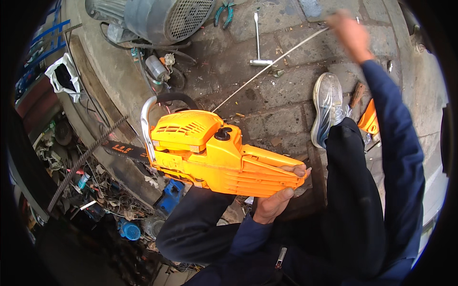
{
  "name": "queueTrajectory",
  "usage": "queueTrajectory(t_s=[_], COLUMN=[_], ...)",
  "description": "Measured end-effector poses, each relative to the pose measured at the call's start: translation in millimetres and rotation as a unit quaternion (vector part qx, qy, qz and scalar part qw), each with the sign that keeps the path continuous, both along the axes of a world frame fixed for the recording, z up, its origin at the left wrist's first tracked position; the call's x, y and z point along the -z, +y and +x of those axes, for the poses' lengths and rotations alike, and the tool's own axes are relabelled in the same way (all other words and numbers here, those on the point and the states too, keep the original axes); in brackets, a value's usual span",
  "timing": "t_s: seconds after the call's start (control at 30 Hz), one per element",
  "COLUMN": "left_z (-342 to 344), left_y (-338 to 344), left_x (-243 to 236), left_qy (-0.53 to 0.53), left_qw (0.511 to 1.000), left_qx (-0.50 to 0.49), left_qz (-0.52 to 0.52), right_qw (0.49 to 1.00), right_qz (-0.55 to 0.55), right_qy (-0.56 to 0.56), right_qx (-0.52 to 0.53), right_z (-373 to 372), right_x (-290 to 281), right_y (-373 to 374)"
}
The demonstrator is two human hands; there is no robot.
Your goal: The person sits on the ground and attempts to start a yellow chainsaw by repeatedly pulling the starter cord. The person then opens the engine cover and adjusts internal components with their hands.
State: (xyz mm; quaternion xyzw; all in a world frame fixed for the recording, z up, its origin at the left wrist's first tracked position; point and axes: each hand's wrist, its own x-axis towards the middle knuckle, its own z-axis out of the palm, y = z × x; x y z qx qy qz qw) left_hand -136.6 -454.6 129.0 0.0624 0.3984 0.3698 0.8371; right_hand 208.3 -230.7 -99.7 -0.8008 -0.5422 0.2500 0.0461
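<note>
An orange chainsaw (191,140) lies on its long axis across my lap, its dark bar (125,151) pointing left. My left hand (273,204) grips the rear handle (267,159) at the saw's right end, with fingertips showing above it. My right hand (349,35), blurred, is raised at the upper right, closed on the end of a pale starter cord (269,65) that stretches taut from the saw's body. Beneath the cord a silver T-wrench (257,43) lies on the paving.
A grey motor (169,19) and teal pliers (223,12) lie at the top, a small metal assembly (157,66) below the motor. An orange plastic part (369,119) and wooden-handled tool (357,95) lie beside my shoe (326,107). Scrap (105,190) and rebar (86,155) fill the left.
</note>
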Motion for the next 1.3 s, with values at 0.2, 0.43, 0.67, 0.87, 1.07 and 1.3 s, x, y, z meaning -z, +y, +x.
queueTrajectory(t_s=[0.2, 0.43, 0.67, 0.87, 1.07, 1.3], left_z=[2.1, -1.7, 0.3, 0.1, -5.9, -5.5], left_y=[4.3, 1.7, 4.4, 3.6, -3.2, -5.9], left_x=[6.4, 3.6, -3.0, -3.9, 0.2, -0.4], left_qy=[-0.008, -0.024, 0.024, 0.016, -0.006, 0.027], left_qw=[1.000, 0.999, 1.000, 1.000, 1.000, 0.999], left_qx=[-0.005, 0.033, 0.006, 0.010, 0.010, -0.010], left_qz=[-0.005, 0.036, -0.014, -0.013, 0.013, -0.022], right_qw=[0.908, 0.996, 0.981, 0.932, 0.997, 0.990], right_qz=[0.070, 0.061, -0.013, 0.019, 0.050, -0.044], right_qy=[0.233, -0.058, -0.050, 0.194, -0.050, 0.000], right_qx=[-0.342, 0.004, -0.189, -0.307, -0.003, -0.136], right_z=[-252.5, 72.8, -44.5, -224.1, 42.3, -53.3], right_x=[-74.2, 63.6, -2.7, -71.0, 58.9, -23.3], right_y=[-27.1, -32.1, 2.1, -12.5, -10.1, 6.4])
